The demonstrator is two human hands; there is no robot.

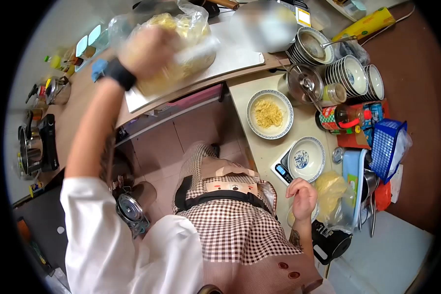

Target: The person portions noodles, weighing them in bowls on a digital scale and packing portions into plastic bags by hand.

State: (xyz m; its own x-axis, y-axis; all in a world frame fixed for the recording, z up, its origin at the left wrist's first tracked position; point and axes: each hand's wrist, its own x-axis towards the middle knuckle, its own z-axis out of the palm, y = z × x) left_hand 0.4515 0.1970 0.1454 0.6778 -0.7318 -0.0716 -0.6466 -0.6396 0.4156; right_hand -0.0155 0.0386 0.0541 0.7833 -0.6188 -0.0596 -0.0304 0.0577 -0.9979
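My left hand [149, 51] is over a clear plastic bag of yellow noodles [193, 54] on a white board [245, 60]; motion smears its fingers. My right hand [303, 196] has its fingers curled, beside a digital scale [281, 170]. What it holds, if anything, cannot be made out. On the scale rests a white bowl [312, 164] with a blue pattern and nothing in it. Another patterned bowl [252, 124] holds a heap of yellow noodles [268, 113]. A second plastic bag with yellow contents [330, 193] lies to the right of my right hand.
Stacked bowls [345, 76], a lidded metal pot [304, 81] and a sauce bottle [330, 117] crowd the right counter. Beyond them are a blue basket [388, 147] and a light-blue tray [353, 166]. A lidded metal container [131, 207] stands low at the left.
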